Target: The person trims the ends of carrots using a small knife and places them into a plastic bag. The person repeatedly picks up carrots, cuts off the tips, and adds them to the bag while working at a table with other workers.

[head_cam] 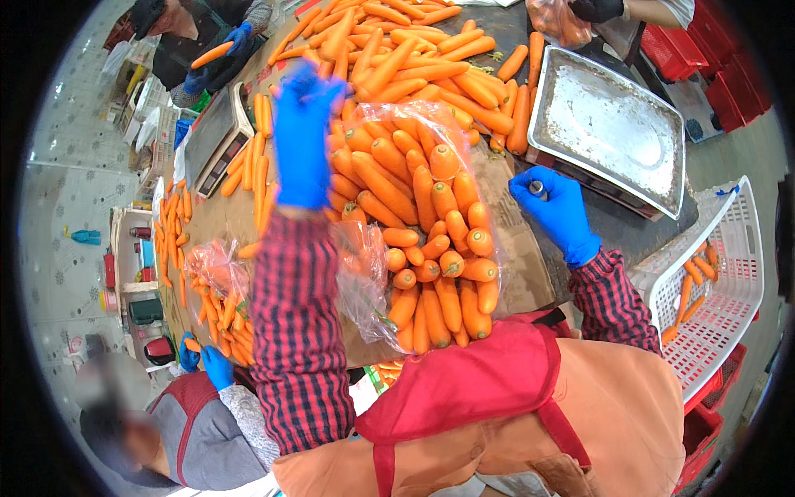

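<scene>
My left hand (304, 133), in a blue glove, is blurred over the left edge of a heap of loose carrots (397, 59); whether its fingers hold anything cannot be made out. In front of me, a clear plastic bag (366, 292) lies spread open around many bagged carrots (428, 199), several with stem ends facing up. To the right of the bag, my blue-gloved right hand (553, 211) is closed around a small tool (536, 187). Only its round metal end shows; the rest is hidden in the fist.
A scale with a worn metal tray (612, 127) stands right of the heap. A white plastic basket (708, 286) with some carrots is at far right. Another scale (217, 140) stands left. Co-workers' gloved hands (214, 366) handle carrots at lower left and upper left.
</scene>
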The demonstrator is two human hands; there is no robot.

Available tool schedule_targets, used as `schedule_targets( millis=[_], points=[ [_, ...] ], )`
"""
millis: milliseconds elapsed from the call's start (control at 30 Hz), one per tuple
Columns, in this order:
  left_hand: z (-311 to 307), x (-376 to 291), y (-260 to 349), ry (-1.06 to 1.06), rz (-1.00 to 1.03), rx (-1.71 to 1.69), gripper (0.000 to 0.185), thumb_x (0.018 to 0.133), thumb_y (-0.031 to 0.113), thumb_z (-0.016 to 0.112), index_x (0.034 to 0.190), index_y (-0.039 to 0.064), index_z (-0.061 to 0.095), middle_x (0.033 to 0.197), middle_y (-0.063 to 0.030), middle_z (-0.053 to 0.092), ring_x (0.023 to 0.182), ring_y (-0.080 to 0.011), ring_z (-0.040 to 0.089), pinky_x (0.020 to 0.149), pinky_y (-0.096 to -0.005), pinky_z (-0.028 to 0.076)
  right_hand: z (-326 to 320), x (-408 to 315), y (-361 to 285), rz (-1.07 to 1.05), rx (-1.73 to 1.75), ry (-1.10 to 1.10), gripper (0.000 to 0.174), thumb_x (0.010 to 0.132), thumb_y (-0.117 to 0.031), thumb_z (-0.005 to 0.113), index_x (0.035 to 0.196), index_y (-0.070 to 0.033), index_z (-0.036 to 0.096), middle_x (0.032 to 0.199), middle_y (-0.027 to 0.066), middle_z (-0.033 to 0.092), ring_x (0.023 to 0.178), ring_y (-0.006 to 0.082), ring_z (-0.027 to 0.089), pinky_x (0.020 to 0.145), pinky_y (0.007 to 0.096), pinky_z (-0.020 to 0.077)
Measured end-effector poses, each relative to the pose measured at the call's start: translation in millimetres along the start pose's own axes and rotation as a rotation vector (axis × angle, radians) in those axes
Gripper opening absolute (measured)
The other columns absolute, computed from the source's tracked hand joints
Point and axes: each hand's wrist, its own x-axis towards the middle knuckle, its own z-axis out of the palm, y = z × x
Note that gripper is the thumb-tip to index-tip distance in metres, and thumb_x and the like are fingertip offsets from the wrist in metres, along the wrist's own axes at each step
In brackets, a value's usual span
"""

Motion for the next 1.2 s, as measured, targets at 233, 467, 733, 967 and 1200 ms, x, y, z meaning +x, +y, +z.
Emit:
schedule_targets(
  millis=[233,467,733,967,1200],
  points=[
    [49,-128,-93,-0.138,-0.1,0.391,0.07,0.069,0.027,0.082,0.122,-0.002,0.045,0.123,-0.0177,0.045,0.116,-0.0291,0.045,0.101,-0.0382,0.038,20,-7,-9,-0.001,-0.001,-0.053,0.021,0.08,-0.017,0.071,0.094,-0.002,0.067,0.08,0.0139,0.067,0.072,0.017,0.065,0.066,0.0306,0.05],
    [47,-121,-97,-0.209,-0.288,0.204,0.038,0.073,0.015,0.076,0.099,0.0,0.053,0.097,-0.0083,0.055,0.09,-0.0186,0.055,0.08,-0.0305,0.046,26,-16,-12,-0.027,0.016,-0.076,0.02,0.081,-0.019,0.071,0.093,-0.004,0.068,0.078,0.0134,0.065,0.07,0.0172,0.063,0.065,0.0313,0.0487],
    [26,-138,-81,-0.011,-0.221,0.134,0.024,0.079,0.012,0.067,0.101,0.005,0.06,0.096,-0.0044,0.059,0.089,-0.0145,0.056,0.08,-0.0279,0.047,18,-26,-3,0.045,0.061,-0.047,0.018,0.08,-0.018,0.071,0.092,-0.004,0.069,0.077,0.0102,0.066,0.068,0.0137,0.06,0.065,0.029,0.0483],
    [-54,-121,-73,0.271,-0.372,-0.787,0.019,0.093,0.023,0.052,0.095,0.005,0.057,0.087,-0.0051,0.06,0.085,-0.0146,0.058,0.077,-0.0345,0.049,17,-28,-11,0.105,0.108,-0.073,0.016,0.08,-0.015,0.071,0.091,-0.004,0.069,0.08,0.0079,0.066,0.071,0.0112,0.059,0.067,0.0271,0.048],
    [-72,-131,-86,0.058,-0.284,-0.588,0.024,0.096,0.026,0.044,0.089,0.005,0.053,0.078,-0.0045,0.055,0.074,-0.0175,0.055,0.072,-0.0332,0.048,26,-26,-35,0.139,0.203,-0.161,0.015,0.082,-0.016,0.071,0.092,-0.004,0.069,0.08,0.0045,0.066,0.072,0.009,0.06,0.065,0.0245,0.0482]
  ],
)
